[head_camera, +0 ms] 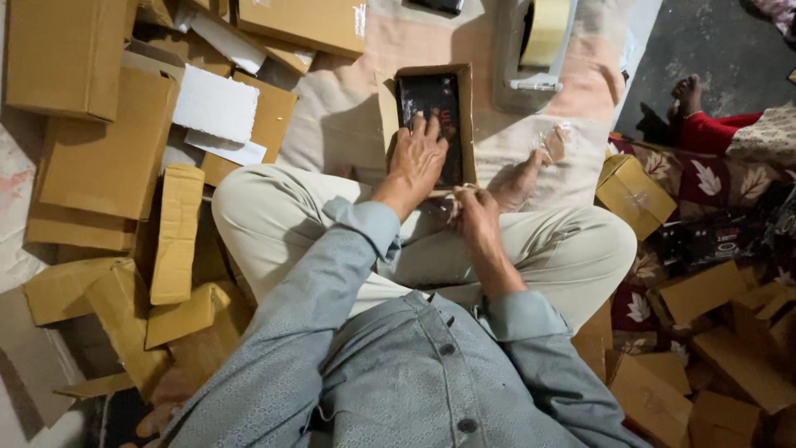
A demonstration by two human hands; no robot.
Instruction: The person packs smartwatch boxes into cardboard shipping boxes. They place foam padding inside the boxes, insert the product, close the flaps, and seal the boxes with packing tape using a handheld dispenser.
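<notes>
I sit cross-legged on the floor with a small open cardboard box [466,108] in front of my knees. A black packaged item [427,95] lies inside it. My left hand [419,158] rests flat on that black item, fingers spread, pressing it into the box. My right hand [473,207] is at the box's near edge, fingers pinched on something small and pale; what it is I cannot tell. My bare foot [522,178] lies just right of the box.
Flattened and folded cardboard boxes [108,166] pile up on my left, with white foam sheets [217,104]. More boxes [634,195] and black packaged goods [705,241] lie on the right. A tape dispenser [539,41] stands beyond. Another person's foot and red sleeve [701,124] are at far right.
</notes>
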